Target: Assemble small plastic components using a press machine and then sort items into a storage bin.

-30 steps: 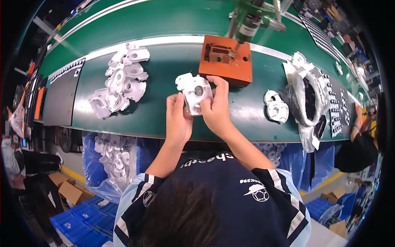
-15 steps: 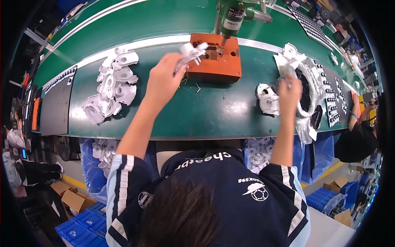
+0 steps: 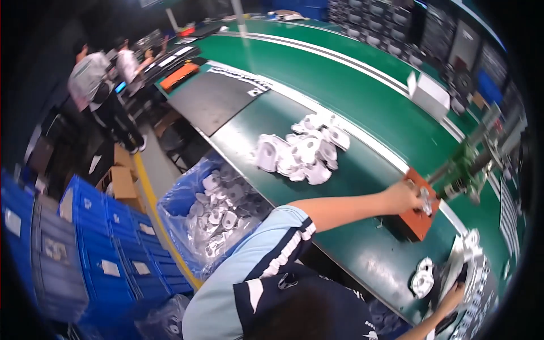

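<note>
My left hand (image 3: 401, 197) is closed on a small white plastic part (image 3: 425, 202) at the orange fixture block (image 3: 418, 222). The green press (image 3: 462, 173) stands over the block's far side. My right hand (image 3: 452, 298) is at the dark middle of a clear plastic bag (image 3: 447, 277) on the right. Its fingers are blurred and partly hidden, so what they hold does not show. Beside that bag, two or so white round-ended housings (image 3: 423, 279) lie on the green bench. A heap of white plastic housings (image 3: 309, 148) lies left of the block.
Below the bench edge, a blue-lined bin (image 3: 218, 212) holds many white parts. Blue crates (image 3: 102, 238) are stacked at the lower left. A black mat (image 3: 212, 99) with rows of small pieces lies on the bench's far left; two people (image 3: 93, 79) stand beyond. A white box (image 3: 429, 96) sits on the green belt.
The view has swung left, bringing the bin and crates in. My left hand has brought the white part onto the orange block. My right hand stays by the bag.
</note>
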{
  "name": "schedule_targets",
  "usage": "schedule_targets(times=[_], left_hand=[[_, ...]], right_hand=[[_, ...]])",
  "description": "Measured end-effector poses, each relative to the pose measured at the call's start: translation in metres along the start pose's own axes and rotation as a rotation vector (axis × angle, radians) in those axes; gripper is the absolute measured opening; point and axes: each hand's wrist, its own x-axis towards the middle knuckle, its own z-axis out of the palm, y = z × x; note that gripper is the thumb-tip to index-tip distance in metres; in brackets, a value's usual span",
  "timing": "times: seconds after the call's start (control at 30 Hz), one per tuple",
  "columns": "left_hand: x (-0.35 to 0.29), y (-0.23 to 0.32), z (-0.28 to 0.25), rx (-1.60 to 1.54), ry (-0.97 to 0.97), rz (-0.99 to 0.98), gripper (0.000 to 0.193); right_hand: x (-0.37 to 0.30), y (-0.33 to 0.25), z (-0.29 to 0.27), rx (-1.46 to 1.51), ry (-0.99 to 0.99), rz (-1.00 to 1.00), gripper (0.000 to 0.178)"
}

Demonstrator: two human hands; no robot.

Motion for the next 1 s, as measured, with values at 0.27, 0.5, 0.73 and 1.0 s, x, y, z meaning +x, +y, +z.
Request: schedule_targets(times=[0.27,0.5,0.73,1.0], left_hand=[[-0.008,-0.007,0.013,-0.105,-0.026,-0.013,0.016],[-0.010,-0.003,0.010,0.023,0.014,0.008,0.014],[-0.011,-0.005,0.007,-0.162,-0.127,-0.100,0.021],[-0.017,0.013,-0.006,-0.059,-0.053,-0.111,0.051]], right_hand=[[-0.006,0.031,-0.004,-0.103,-0.031,-0.244,0.024],[-0.001,0.003,-0.016,-0.116,-0.157,-0.149,0.025],[-0.004,-0.003,-0.014,-0.151,-0.051,-0.146,0.019],[0.004,-0.051,-0.031,0.329,0.028,-0.010,0.026]])
